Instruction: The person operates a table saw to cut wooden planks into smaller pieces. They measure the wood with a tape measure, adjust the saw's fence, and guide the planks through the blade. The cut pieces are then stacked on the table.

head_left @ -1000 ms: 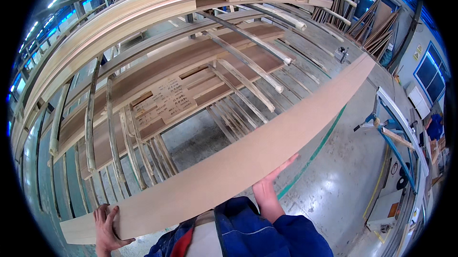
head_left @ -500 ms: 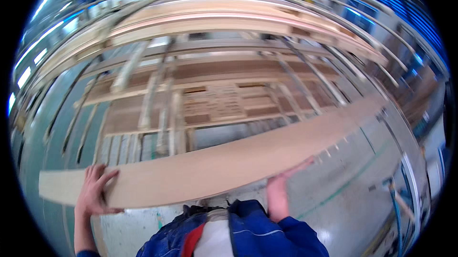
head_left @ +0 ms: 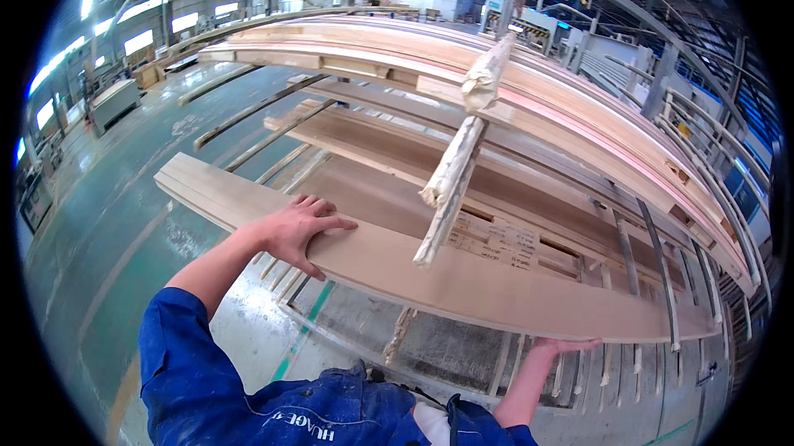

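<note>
A long, flat tan wooden board (head_left: 397,264) runs slantwise before me, its left end nearer the open floor and its right end among the rack's arms. Layer lines show at its left end, so it may be more than one piece. My left hand (head_left: 304,229) grips the near edge, fingers spread over the top face and thumb down at the edge. Farther right, my right hand (head_left: 558,347) bears the board from below, palm up, with its fingers stretched along the underside and partly hidden. A wrapped rack arm (head_left: 453,177) juts toward me just above the board.
Long timber pieces (head_left: 571,98) lie stacked on the rack's upper level. Below them are more brown boards (head_left: 380,144) and a piece with pale labels (head_left: 496,243). Bare rack arms (head_left: 653,247) stick out at the right. Green-grey floor (head_left: 107,206) stretches to the left, with a grey cabinet (head_left: 116,107) beyond.
My view has turned and the rack now stands closer and slanted. The board has come in against the rack's arms, its right end lower in view. Both hands still hold it.
</note>
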### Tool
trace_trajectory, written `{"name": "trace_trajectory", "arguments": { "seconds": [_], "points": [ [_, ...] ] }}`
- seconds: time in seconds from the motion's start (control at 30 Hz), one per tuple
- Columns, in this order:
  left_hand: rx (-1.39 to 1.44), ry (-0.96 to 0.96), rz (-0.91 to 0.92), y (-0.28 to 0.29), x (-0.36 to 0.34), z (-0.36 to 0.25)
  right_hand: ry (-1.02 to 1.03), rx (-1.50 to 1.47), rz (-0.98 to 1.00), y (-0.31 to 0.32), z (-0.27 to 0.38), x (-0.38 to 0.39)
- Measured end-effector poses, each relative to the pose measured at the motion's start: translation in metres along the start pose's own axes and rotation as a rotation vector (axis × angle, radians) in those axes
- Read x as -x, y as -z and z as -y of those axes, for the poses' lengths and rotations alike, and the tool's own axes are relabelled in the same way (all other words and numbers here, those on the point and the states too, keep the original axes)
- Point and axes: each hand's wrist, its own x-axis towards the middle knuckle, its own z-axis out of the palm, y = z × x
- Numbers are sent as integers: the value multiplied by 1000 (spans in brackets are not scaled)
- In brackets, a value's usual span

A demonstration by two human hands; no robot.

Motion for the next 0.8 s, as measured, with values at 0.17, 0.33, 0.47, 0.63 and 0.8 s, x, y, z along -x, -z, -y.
{"name": "trace_trajectory", "arguments": {
  "seconds": [0.17,0.33,0.47,0.63,0.8],
  "points": [
    [-55,-41,19,-2,-64,48,81,99,61,-4,-49,-43],
    [-19,-81,-23,-11,-127,87,-122,-120,31,-37,-68,-52],
    [38,-115,-77,-34,-181,125,-432,-102,-3,-42,-58,-94],
    [299,-149,-153,-75,-237,206,-515,586,-10,-39,-42,-139],
    [20,74,-322,-87,-173,116,-519,1257,353,81,-5,-77]
  ]
}}
